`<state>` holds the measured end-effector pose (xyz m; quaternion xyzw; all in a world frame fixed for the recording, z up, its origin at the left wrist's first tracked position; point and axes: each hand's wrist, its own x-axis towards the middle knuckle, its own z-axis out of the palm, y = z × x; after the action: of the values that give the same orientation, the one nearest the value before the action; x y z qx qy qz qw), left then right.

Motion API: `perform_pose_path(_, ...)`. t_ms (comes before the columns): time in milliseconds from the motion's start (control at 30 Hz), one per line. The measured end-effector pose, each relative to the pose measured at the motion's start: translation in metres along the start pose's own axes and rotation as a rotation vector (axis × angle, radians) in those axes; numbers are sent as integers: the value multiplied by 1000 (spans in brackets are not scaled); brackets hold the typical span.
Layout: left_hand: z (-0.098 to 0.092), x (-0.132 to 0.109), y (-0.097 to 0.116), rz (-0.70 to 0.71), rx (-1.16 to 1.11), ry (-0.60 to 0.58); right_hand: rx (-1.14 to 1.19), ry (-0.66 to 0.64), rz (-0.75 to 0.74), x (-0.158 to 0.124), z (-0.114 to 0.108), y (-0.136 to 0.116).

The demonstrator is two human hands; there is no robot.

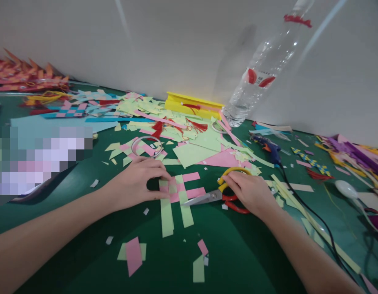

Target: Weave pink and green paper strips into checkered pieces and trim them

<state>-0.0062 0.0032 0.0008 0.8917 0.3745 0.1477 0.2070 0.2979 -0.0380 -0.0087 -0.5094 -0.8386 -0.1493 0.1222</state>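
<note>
Woven strips: the woven paper piece is lying on the green bench, between the two hands; the left hand is pressing on its left edge, the right hand is sitting just to its right
Left fingers: lying flat and close together, the tips touching the weave's left side; they are pinning it, not clamping it
Right fingers: curling over the handles of the scissors; I cannot tell whether they are threading the loops or only resting on them
Scissors: one pair, yellow and red handles, blades together and pointing left, the tip lying just beside the weave's right edge
Look of the weave: pale green strips running toward the person, pink strips crossing them, interlaced into a small checker; the green ends are trailing longer at the near side
Count: two green strips and two pink strips showing in the weave; two hands; one clear plastic bottle standing at the wall; one blue glue gun lying to the right, well apart from the weave
Scraps: loose green and pink paper offcuts are lying all about the bench
</note>
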Motion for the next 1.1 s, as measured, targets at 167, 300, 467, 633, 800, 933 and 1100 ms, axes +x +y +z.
perform_pose_path(167,0,0,-1,0,8,1,-133,108,49,-1,4,-1)
perform_pose_path(300,1,-1,-2,-10,-3,4,-49,13,-37,-2,2,2)
perform_pose_path(467,2,0,-2,-4,-4,9,28,-54,-3,-2,1,1)
perform_pose_path(633,3,-1,-3,-2,-3,23,-45,47,62,-3,6,2)
perform_pose_path(800,3,-1,-3,-3,2,25,80,-77,9,-4,1,7)
perform_pose_path(933,3,-1,-1,18,20,42,216,-127,124,-2,-7,5)
perform_pose_path(1100,2,-3,1,26,95,47,177,14,447,0,-9,9)
